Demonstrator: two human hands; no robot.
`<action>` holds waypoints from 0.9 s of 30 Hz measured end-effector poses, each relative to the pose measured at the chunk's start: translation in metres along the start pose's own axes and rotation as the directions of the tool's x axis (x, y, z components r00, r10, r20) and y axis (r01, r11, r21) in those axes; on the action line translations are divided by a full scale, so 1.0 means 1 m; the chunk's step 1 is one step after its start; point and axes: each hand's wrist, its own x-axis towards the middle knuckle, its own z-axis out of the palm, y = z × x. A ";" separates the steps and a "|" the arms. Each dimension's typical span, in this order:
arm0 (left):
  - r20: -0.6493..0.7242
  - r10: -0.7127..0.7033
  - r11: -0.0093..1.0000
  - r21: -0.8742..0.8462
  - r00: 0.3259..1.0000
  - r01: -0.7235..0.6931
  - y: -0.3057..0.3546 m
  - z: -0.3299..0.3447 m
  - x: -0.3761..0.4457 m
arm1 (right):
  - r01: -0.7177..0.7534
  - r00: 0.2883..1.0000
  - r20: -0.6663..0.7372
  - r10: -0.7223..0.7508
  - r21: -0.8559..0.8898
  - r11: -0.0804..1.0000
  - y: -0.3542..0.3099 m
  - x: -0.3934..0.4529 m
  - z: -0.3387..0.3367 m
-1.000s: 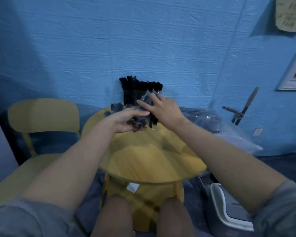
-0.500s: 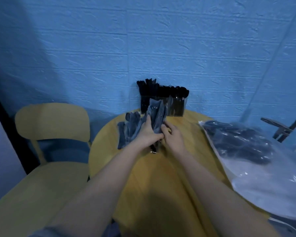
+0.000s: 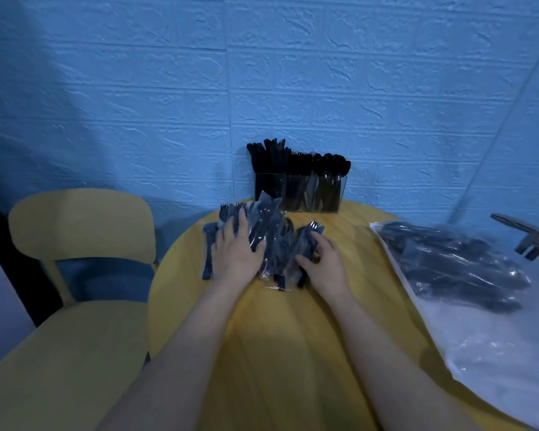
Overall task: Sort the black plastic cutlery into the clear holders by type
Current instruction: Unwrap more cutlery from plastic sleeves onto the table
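A heap of black plastic cutlery in clear wrappers (image 3: 271, 241) lies on the round yellow table (image 3: 293, 337), in front of the clear holder (image 3: 297, 191) at the wall. The holder's compartments stand full of black knives, forks and spoons. My left hand (image 3: 235, 253) lies flat on the left side of the heap with fingers spread. My right hand (image 3: 322, 262) rests on the heap's right side, its fingers curled over wrapped pieces. A few forks (image 3: 315, 227) stick out beyond the right hand.
A large clear plastic bag (image 3: 455, 262) holding more black cutlery lies over the table's right side. A yellow chair (image 3: 75, 244) stands to the left. A metal arm or stand (image 3: 526, 237) juts in at the far right. A blue textured wall is close behind.
The bundle both hands held upright is now down on the table and spread into a heap. Both hands have moved apart to its two sides. The camera has come closer.
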 end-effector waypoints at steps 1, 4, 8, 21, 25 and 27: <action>-0.016 0.049 0.999 -0.010 0.999 -0.049 -0.001 0.002 -0.001 | -0.007 1.000 -0.004 0.007 0.006 1.000 0.001 0.000 0.000; 0.045 0.094 0.995 0.017 0.995 -0.094 -0.006 0.004 -0.003 | 0.017 0.999 0.048 -0.013 -0.083 0.996 0.000 -0.001 0.004; 0.117 0.005 0.998 0.066 0.993 -0.012 -0.019 0.005 0.002 | 0.052 0.986 0.166 -0.022 -0.179 0.983 -0.003 -0.001 0.014; -0.080 0.030 0.999 -0.037 0.996 -0.033 -0.010 -0.015 -0.010 | -0.094 0.990 -0.064 0.128 0.378 0.921 -0.013 -0.002 -0.009; -0.366 0.188 0.876 -0.357 0.911 -0.324 0.021 -0.013 -0.025 | -0.091 0.980 -0.074 0.184 0.654 0.751 -0.021 -0.007 -0.026; -0.368 0.203 0.786 -0.492 0.907 -0.376 0.042 -0.013 -0.033 | -0.069 0.979 -0.065 0.195 0.788 0.611 -0.025 -0.009 -0.034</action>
